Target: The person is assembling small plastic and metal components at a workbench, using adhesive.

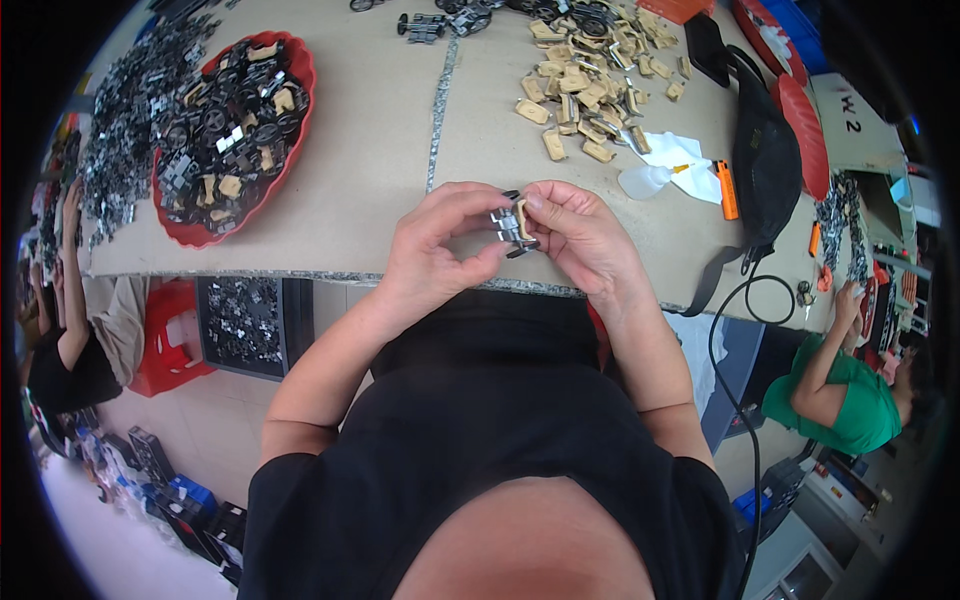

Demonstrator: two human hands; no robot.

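Just above the table's front edge, my left hand [425, 250] pinches a small toy car chassis [505, 224] of silvery metal with black wheels between thumb and fingers. My right hand [590, 240] grips its other side, thumb and forefinger closed at a tan piece [521, 218] set against the chassis. Whether the two are fastened cannot be seen. Beyond my hands, to the right, lies a heap of similar tan pieces [575, 85]. A white squeeze bottle [645, 181] with a yellow tip rests on white paper [672, 152] near my right hand.
At left, a red scalloped basket [306, 100] holds wheeled and tan parts, beside a mound of dark metal parts [135, 110]. An orange tool [727, 190], a black bag [768, 150] and a cable [722, 370] are at right. Other people, one in a green shirt [850, 400], flank the table.
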